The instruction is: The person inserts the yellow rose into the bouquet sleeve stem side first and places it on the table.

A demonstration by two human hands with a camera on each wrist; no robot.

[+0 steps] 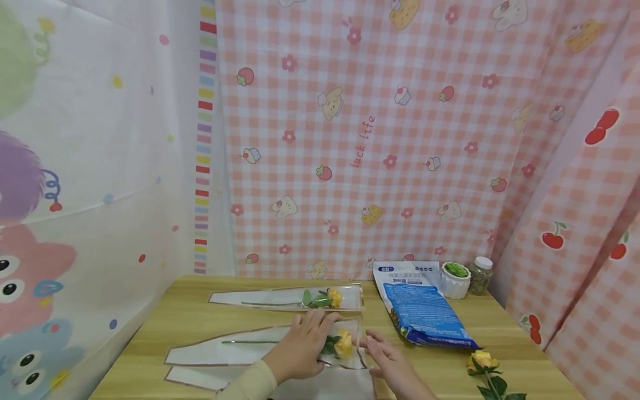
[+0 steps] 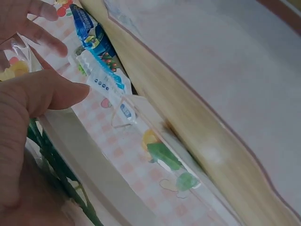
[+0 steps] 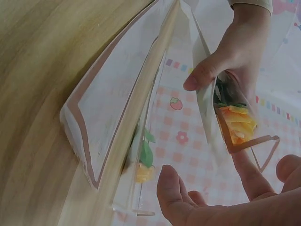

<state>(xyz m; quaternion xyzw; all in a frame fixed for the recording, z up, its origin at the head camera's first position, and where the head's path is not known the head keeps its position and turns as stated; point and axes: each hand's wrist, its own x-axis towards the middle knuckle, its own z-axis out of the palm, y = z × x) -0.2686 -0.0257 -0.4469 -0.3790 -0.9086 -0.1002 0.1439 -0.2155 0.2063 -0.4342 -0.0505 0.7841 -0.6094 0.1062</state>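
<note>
My left hand [image 1: 302, 344] holds a clear, brown-edged flower sleeve [image 3: 204, 108] with a yellow rose [image 1: 343, 344] inside. In the right wrist view its thumb lies on one side of the sleeve and the palm on the other, partly hiding the green leaves. Beside the wide mouth of that sleeve is my right hand [image 1: 390, 361], its fingers spread and one fingertip close to the rim; contact cannot be told. Behind them, a second sleeve [image 1: 285, 295] with a yellow rose lies flat. Under the left forearm rests another sleeve [image 1: 200, 378], partly covered.
A blue and white bag [image 1: 425, 311] lies at the back right of the wooden table [image 1: 150, 339]. Behind it stand a white pot with a green plant [image 1: 455, 280] and a lidded jar [image 1: 481, 276]. One loose yellow rose [image 1: 483, 362] lies at the front right.
</note>
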